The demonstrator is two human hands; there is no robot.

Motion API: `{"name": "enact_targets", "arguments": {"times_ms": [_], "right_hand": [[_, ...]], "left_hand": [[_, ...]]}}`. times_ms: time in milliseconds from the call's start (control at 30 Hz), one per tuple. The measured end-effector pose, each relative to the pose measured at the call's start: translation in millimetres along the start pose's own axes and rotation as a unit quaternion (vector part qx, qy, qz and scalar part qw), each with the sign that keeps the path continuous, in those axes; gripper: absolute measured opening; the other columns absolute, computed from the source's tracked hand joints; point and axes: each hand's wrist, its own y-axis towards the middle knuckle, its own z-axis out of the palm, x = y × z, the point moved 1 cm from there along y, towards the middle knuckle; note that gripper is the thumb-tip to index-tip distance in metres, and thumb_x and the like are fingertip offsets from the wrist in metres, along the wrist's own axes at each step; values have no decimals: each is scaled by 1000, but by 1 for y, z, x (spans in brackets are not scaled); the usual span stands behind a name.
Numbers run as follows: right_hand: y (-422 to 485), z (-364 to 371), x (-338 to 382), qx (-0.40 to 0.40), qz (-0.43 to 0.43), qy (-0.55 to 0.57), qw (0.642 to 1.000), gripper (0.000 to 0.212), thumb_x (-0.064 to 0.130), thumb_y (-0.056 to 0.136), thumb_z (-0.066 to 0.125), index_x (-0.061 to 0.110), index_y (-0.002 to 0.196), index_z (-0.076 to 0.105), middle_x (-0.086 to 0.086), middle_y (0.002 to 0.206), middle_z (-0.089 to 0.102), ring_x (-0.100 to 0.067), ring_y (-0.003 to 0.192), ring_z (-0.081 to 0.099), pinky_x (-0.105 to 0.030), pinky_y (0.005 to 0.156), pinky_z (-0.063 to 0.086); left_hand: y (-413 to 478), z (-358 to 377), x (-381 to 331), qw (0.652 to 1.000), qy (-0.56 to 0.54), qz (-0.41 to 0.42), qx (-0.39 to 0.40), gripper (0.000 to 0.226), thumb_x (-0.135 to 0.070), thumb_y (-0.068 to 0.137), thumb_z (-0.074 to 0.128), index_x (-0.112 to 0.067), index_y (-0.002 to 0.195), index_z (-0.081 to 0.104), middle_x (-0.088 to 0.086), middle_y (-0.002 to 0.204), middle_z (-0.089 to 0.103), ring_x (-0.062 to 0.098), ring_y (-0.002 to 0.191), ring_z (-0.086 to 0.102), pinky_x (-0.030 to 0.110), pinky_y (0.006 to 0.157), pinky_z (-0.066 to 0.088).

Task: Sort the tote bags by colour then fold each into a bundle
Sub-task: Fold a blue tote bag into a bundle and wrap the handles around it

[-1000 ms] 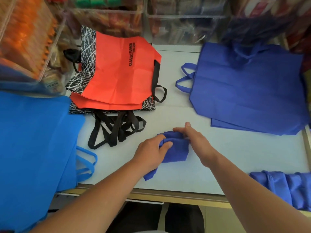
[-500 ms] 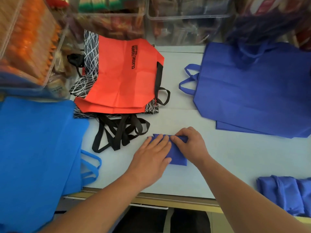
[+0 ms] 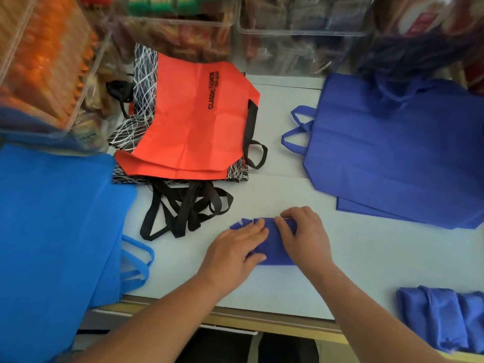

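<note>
On the table (image 3: 361, 260), the left hand (image 3: 233, 254) presses flat on the folded blue bundle (image 3: 273, 248) while the right hand (image 3: 306, 237) grips its far edge with curled fingers.

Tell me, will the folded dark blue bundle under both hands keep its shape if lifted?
Probably not: the bundle is thin fabric that the left hand and right hand hold down. Likely light and floppy; its layered corners fan out.

Both bare forearms are angling in from the lower edge, hands meeting side by side — the left hand (image 3: 235, 247) lying flat, fingers straight and pressing down, the right hand (image 3: 305, 237) arching, its fingers curling onto the blue bundle (image 3: 272, 246) beneath.
</note>
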Motion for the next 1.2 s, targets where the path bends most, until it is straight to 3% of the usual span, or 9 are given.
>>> {"name": "enact_targets", "arguments": {"times_ms": [133, 267, 467, 600, 767, 833, 967, 1067, 1200], "right_hand": [[-24, -3, -15, -18, -67, -98, 993, 37, 29, 104, 41, 17, 130, 65, 1, 142, 60, -20, 138, 49, -49, 119, 30], [-31, -12, -48, 10, -75, -135, 988, 55, 40, 109, 21, 17, 141, 59, 1, 157, 45, -22, 150, 34, -50, 122, 26], [-27, -8, -48, 39, -27, -181, 982, 59, 46, 107, 14, 27, 152, 47, 5, 166, 29, -22, 155, 20, -43, 128, 12], [-27, -14, -46, 91, 7, -164, 982, 70, 72, 98, 15, 40, 158, 29, 15, 169, 9, -13, 157, -1, -39, 128, 2], [-27, -14, -42, 96, 23, -178, 979, 74, 79, 93, 22, 43, 158, 28, 15, 170, 7, -11, 157, -5, -38, 129, 1], [-27, -14, -42, 100, 24, -181, 978, 72, 77, 94, 23, 43, 158, 28, 15, 170, 6, -12, 157, -5, -37, 128, -1], [-27, -15, -36, 120, 31, -200, 972, 67, 73, 98, 25, 46, 159, 22, 15, 170, -1, -13, 157, -10, -36, 127, -6], [-26, -13, -33, 127, 31, -238, 962, 64, 69, 100, 19, 46, 160, 15, 12, 171, -4, -17, 157, -11, -41, 128, -5], [-30, -3, -26, 103, 34, -273, 956, 60, 58, 102, 11, 41, 160, 16, 4, 172, 3, -25, 158, -3, -56, 125, 5]], "left_hand": [[16, 28, -50, 997, -41, 55, -16, 44, -28, 88, 75, -31, 130, 63, -19, 138, 60, 5, 126, 56, 35, 94, 49], [19, 38, -46, 999, -29, 38, -10, 57, -37, 87, 76, -31, 141, 58, -10, 149, 52, 16, 122, 57, 36, 100, 49], [4, 4, 7, 986, 143, 85, -5, 12, -30, 95, 66, -26, 105, 71, -11, 100, 58, 17, 90, 57, 33, 80, 40], [7, -20, 9, 997, 62, -10, 42, 14, -29, 97, 59, -30, 101, 72, -16, 91, 57, 11, 89, 50, 32, 84, 31], [0, -56, 2, 962, -140, -178, 155, 8, -34, 99, 65, -37, 91, 66, -7, 80, 64, 13, 77, 57, 30, 74, 50], [-2, -63, 1, 950, -196, -213, 116, 5, -34, 94, 72, -36, 92, 69, -4, 83, 70, 17, 73, 62, 31, 72, 53], [0, -57, 9, 927, -260, -267, -48, 27, -9, 93, 72, -27, 113, 67, -9, 115, 67, 13, 108, 66, 18, 86, 53], [-3, -57, -6, 976, -22, -114, -183, 26, -2, 93, 62, -14, 115, 67, -4, 114, 63, 19, 107, 60, 25, 89, 48], [-7, -31, -39, 979, 103, 177, -15, 21, -10, 88, 47, -13, 91, 67, 1, 98, 64, 24, 92, 58, 40, 80, 53]]}}
